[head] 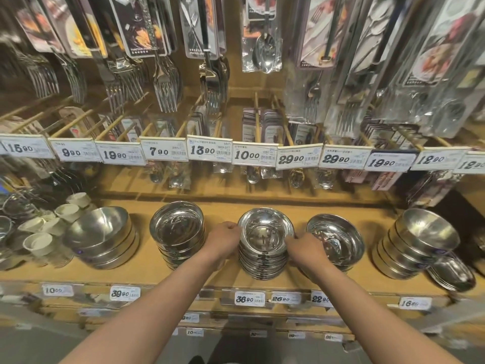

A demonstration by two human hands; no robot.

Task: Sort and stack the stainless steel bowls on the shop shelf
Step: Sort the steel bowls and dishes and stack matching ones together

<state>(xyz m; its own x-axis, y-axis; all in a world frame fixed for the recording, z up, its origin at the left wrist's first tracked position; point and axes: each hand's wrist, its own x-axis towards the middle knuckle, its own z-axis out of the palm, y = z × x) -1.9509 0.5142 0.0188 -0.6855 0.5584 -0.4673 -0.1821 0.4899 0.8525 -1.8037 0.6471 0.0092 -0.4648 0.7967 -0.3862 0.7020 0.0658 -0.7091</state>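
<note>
Bowls [265, 243] (shiny, round, stacked) seemingly gripped by both hands [225, 239].

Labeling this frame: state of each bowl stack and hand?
Middle stack of shallow bowls: upright, gripped at top rim.
Left hand: holds left rim.
Right hand: holds right rim.
Deep bowl stack: upright, untouched.
Far-right bowl stack: leaning.
Far-left bowl stack: tilted.

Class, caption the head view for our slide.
Both hands, left hand and right hand, grip the middle bowl stack on the shelf.
</note>
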